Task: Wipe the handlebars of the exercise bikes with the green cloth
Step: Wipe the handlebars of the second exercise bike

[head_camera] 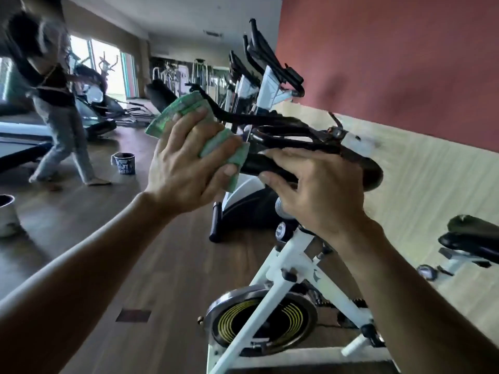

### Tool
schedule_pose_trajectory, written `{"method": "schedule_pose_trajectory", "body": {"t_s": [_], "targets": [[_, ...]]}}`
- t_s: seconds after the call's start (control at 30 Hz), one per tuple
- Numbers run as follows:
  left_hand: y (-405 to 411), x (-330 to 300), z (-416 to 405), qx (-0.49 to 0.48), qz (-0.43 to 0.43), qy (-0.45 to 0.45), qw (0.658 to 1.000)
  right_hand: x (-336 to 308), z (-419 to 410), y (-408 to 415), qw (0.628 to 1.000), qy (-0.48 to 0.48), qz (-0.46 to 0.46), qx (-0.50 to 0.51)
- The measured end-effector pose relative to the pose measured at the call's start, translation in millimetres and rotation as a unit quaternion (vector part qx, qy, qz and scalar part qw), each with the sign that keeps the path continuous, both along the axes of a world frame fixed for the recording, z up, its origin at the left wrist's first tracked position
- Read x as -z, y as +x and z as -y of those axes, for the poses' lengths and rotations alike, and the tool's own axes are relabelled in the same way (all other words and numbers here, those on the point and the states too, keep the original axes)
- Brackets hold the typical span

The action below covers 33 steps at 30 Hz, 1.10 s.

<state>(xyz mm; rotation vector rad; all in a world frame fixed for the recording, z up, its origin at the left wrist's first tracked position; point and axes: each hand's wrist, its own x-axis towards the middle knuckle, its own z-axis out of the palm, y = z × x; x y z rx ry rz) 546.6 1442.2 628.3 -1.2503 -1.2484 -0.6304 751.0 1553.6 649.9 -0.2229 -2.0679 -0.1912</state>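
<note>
A white exercise bike point(286, 279) stands right in front of me, its black handlebars point(283, 125) at the middle of the view. My left hand point(189, 163) grips the folded green cloth point(183, 106), wrapped over the left end of the handlebars. My right hand point(313, 193) curls round the near black bar, with fingers over its top and thumb below. The cloth hides the bar end under it.
More exercise bikes point(259, 68) line the red and cream wall point(405, 63) behind this one. Another saddle point(469, 236) shows at the right. A person point(54, 103) stands at the left by treadmills. A small bucket point(123, 163) and a white pot point(6, 214) sit on the wooden floor.
</note>
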Motion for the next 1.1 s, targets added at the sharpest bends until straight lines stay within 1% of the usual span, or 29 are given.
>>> {"method": "schedule_pose_trajectory", "body": {"t_s": [0.07, 0.13, 0.2, 0.27, 0.33, 0.4, 0.47, 0.5, 0.57, 0.63, 0.73, 0.87, 1.0, 1.1], "targets": [[18.6, -5.3, 6.8, -0.019, 0.048, -0.048, 0.998, -8.9, -2.3, 7.9, 0.998, -0.030, 0.047, -0.023], [39.6, -10.2, 8.9, -0.034, 0.090, -0.099, 0.990, -22.7, -4.4, 13.9, 0.990, -0.076, 0.114, -0.042], [58.3, -18.8, 6.8, -0.035, 0.126, -0.146, 0.981, -36.4, -9.5, 18.3, 0.974, -0.123, 0.182, -0.056], [71.0, -27.7, 4.9, -0.045, 0.156, -0.174, 0.971, -47.8, -15.6, 26.1, 0.954, -0.160, 0.241, -0.077], [78.2, -35.6, 6.5, -0.057, 0.183, -0.204, 0.960, -56.1, -24.6, 41.6, 0.938, -0.187, 0.279, -0.090], [79.4, -43.3, 10.6, -0.071, 0.195, -0.242, 0.948, -65.5, -35.2, 59.8, 0.930, -0.191, 0.304, -0.077], [81.1, -48.4, 12.8, -0.091, 0.204, -0.268, 0.937, -68.1, -49.9, 74.7, 0.932, -0.169, 0.314, -0.065], [84.3, -50.7, 11.1, -0.102, 0.217, -0.268, 0.933, -67.4, -58.3, 78.9, 0.934, -0.162, 0.310, -0.068], [100.1, -51.4, 2.3, -0.115, 0.262, -0.246, 0.926, -59.9, -75.2, 83.4, 0.929, -0.177, 0.311, -0.092], [125.6, -48.8, -11.5, -0.108, 0.294, -0.231, 0.921, -46.3, -87.6, 83.0, 0.930, -0.167, 0.304, -0.120], [147.2, -49.3, -22.8, -0.096, 0.291, -0.246, 0.920, -34.5, -95.5, 83.2, 0.936, -0.154, 0.286, -0.139], [128.5, -56.6, -8.8, -0.113, 0.292, -0.293, 0.903, -30.4, -107.9, 84.3, 0.932, -0.163, 0.276, -0.171], [128.8, -50.3, -11.0, -0.151, 0.319, -0.271, 0.896, -29.8, -126.4, 89.0, 0.932, -0.153, 0.268, -0.188], [158.5, -42.9, -30.0, -0.121, 0.318, -0.260, 0.904, -27.7, -126.4, 88.5, 0.930, -0.168, 0.262, -0.195]]}}
